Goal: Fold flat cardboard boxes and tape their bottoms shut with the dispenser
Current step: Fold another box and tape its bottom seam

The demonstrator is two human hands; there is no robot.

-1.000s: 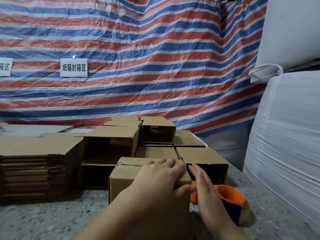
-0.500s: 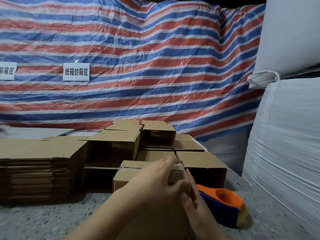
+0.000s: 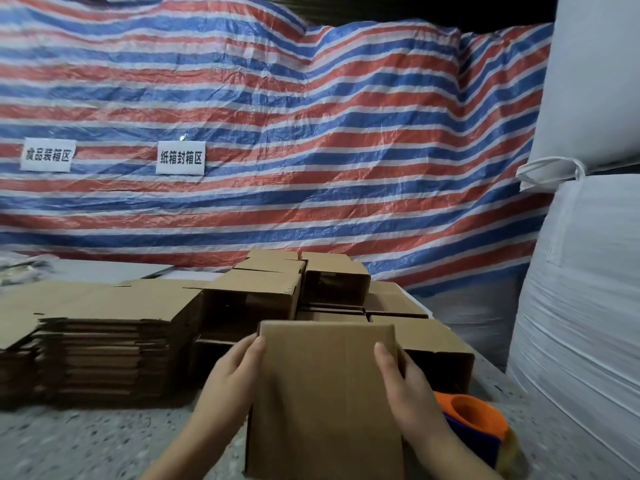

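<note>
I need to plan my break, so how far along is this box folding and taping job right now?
Done: several assembled boxes sit piled at the back of the table. In hand: the left hand and right hand grip one folded box by its sides; the tape dispenser lies unheld beside it. Left: a tall stack of flat boxes, so plenty remains.

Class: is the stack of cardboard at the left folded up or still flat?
Flat: the cardboard stack shows thin layered sheets lying level.
</note>
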